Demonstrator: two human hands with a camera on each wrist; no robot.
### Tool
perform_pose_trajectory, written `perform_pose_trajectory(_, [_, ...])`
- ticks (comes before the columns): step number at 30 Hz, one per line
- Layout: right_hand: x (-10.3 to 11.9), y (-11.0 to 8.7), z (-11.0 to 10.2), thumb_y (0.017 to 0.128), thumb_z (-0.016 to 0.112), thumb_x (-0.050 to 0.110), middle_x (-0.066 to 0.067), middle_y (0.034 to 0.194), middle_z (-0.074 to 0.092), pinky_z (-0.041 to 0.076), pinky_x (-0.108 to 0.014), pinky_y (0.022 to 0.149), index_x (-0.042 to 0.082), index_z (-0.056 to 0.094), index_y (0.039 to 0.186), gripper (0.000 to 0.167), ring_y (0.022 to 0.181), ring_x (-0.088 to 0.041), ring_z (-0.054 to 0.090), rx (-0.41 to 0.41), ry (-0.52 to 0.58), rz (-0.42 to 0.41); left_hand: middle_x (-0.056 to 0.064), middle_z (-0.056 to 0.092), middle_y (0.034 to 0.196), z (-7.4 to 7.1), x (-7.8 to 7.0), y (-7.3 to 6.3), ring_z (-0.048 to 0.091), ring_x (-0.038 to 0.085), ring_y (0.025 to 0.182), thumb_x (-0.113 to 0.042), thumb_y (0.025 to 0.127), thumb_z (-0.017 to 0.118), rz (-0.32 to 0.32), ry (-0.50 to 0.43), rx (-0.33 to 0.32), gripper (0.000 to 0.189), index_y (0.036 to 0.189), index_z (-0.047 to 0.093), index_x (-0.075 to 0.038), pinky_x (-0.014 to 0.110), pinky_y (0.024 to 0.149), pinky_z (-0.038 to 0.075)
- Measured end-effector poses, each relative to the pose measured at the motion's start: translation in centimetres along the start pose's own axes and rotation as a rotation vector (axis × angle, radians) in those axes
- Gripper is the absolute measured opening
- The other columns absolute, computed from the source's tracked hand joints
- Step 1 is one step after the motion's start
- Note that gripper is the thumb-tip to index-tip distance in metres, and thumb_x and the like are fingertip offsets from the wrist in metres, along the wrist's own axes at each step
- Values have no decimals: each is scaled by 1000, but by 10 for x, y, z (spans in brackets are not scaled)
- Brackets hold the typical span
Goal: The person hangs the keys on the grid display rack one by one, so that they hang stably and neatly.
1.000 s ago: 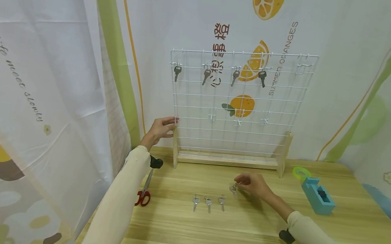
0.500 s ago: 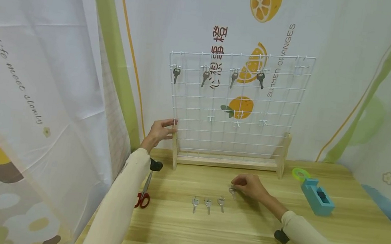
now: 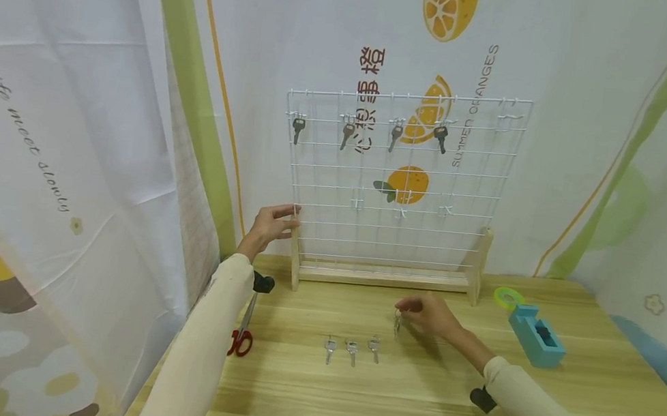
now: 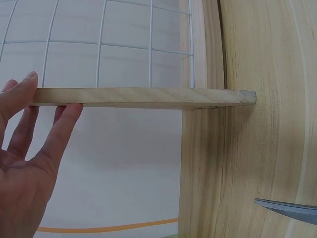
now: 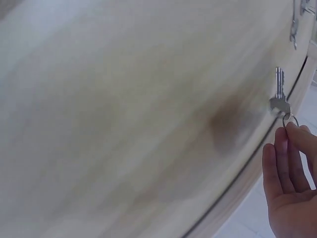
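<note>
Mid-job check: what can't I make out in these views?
- Head view: the teeth of the hanging keys, too small.
- Left wrist: the handles of the scissors, cut off by the right edge.
- Right wrist: part of the key ring, hidden by fingers of the right hand.
- Right wrist: grain of the tabletop, blurred.

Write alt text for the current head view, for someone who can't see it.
A right hand holds a key over a wood-grain table, near three loose keys in a row. The left hand grips the left upright of a white wire rack on which four more keys hang; scissors lie at left, a blue tape dispenser at right.
</note>
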State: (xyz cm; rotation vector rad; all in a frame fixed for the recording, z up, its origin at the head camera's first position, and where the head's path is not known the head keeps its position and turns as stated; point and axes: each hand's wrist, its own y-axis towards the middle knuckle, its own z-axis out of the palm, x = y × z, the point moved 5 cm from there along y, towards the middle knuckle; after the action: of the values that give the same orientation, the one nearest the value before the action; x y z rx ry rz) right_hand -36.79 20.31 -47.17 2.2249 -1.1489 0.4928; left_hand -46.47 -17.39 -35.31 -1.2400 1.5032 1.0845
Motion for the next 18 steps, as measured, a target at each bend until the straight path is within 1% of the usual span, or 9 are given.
perform_pose_trajectory(5, [2, 2, -15, 87, 80, -4, -14, 95, 79, 65, -27, 72, -3, 80, 103, 15, 81, -25, 77, -22, -12, -34, 15, 48, 158, 0, 0, -1, 59, 36, 132, -4, 102, 67, 1, -7, -2, 45, 147, 60, -6, 43, 102, 58])
perform_pose_trajectory(11, [8, 0, -34, 88, 79, -4, -15, 95, 79, 65, -28, 69, -4, 79, 104, 16, 79, -26, 77, -37, -45, -68, 16, 47, 158, 1, -1, -2, 59, 36, 132, -3, 102, 67, 4, -9, 1, 45, 146, 60, -5, 44, 102, 58])
perform_pose_trajectory(16, [14, 2, -54, 86, 81, -4, -15, 92, 79, 64, -26, 66, -4, 80, 100, 15, 77, -27, 77, -61, -80, -78, 15, 48, 158, 0, -1, -1, 58, 36, 133, -3, 102, 67, 0, -14, 8, 45, 146, 60, -5, 45, 103, 57])
perform_pose_trajectory(18, [17, 4, -64, 85, 81, -6, -17, 92, 78, 65, -27, 66, -5, 80, 99, 14, 77, -29, 77, -70, -85, -96, 15, 48, 158, 0, -2, -2, 57, 36, 134, -3, 102, 67, -1, -12, 10, 45, 146, 60, -5, 45, 103, 57])
